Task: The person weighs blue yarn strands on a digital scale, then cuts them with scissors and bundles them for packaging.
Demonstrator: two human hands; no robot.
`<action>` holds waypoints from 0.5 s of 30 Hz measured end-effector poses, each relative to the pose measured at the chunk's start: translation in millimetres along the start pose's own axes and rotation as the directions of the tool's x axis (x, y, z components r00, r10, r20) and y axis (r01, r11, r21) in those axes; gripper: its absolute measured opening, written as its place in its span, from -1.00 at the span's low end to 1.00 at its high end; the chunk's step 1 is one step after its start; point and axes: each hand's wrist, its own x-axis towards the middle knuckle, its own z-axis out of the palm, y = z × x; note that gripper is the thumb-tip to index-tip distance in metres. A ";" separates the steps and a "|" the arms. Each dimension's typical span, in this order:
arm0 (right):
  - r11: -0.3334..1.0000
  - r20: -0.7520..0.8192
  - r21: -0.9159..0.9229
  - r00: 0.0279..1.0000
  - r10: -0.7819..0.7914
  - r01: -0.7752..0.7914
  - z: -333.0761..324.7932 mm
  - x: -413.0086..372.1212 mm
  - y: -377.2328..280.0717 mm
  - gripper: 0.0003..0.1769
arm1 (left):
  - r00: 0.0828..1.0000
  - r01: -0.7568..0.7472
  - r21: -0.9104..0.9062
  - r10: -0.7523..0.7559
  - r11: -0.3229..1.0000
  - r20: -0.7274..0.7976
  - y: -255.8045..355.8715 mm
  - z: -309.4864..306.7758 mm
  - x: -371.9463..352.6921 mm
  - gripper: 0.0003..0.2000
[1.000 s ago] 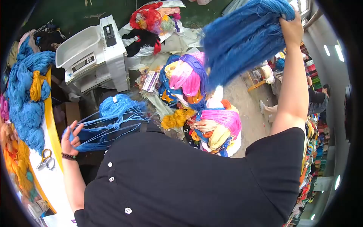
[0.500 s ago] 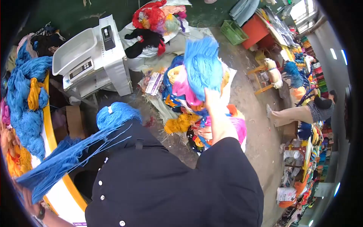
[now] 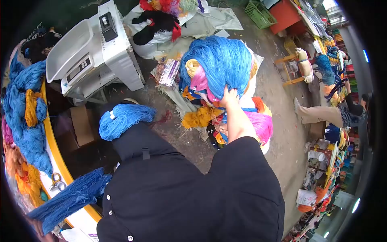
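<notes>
My right hand (image 3: 229, 98) reaches out to a large bright-blue yarn skein (image 3: 221, 60) that lies spread over a pile of coloured yarn. Its fingers grip the skein's near edge. Pink and cream yarn (image 3: 198, 78) shows beside it. At the lower left, my left hand (image 3: 39, 229) is dim and partly cut off by the view's edge. It is closed around the end of a darker blue yarn skein (image 3: 74, 197), which stretches over the table edge towards my body. Another blue skein (image 3: 127, 120) with a white tie rests on my leg.
Scissors (image 3: 57, 181) lie on the yellow-edged table (image 3: 54, 149) beside heaped blue and orange yarn. A white weighing scale (image 3: 86, 62) stands ahead on the left. A green crate (image 3: 260, 14) and wooden stool (image 3: 287, 70) are farther off. At the right, a person (image 3: 334, 115) is near yarn-laden shelves.
The bright-blue skein, earlier bunched up by my right hand, now lies spread across the pile. The darker skein at my left hand has slackened and pulled in. The view has shifted slightly.
</notes>
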 end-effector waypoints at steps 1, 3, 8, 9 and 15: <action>0.999 -0.014 -0.010 0.999 0.030 -0.030 -2.1 0.2 -5.2 -0.15 | 0.995 0.065 -0.055 -0.060 0.996 0.082 -9.5 7.7 -4.1 -0.54; 0.988 -0.064 -0.045 0.987 0.146 -0.149 -23.8 -16.0 -25.4 -0.27 | 0.958 0.192 -0.136 -0.156 0.972 0.240 -24.4 21.8 -14.3 -0.54; 0.934 -0.423 0.096 0.863 -0.275 0.345 -67.3 -91.4 -112.3 -0.40 | 0.932 0.253 -0.034 -0.234 0.967 0.278 -80.9 56.2 -54.9 -0.50; 0.759 -0.447 0.242 0.764 -0.466 0.605 -65.5 -100.8 -136.7 -0.50 | 0.927 0.271 -0.022 -0.255 0.962 0.274 -98.9 61.6 -60.3 -0.49; -0.005 -0.580 0.374 0.230 -0.781 0.927 -79.2 -184.0 -296.5 -0.59 | 0.909 0.392 -0.065 -0.375 0.918 0.183 -208.4 60.1 -91.7 -0.51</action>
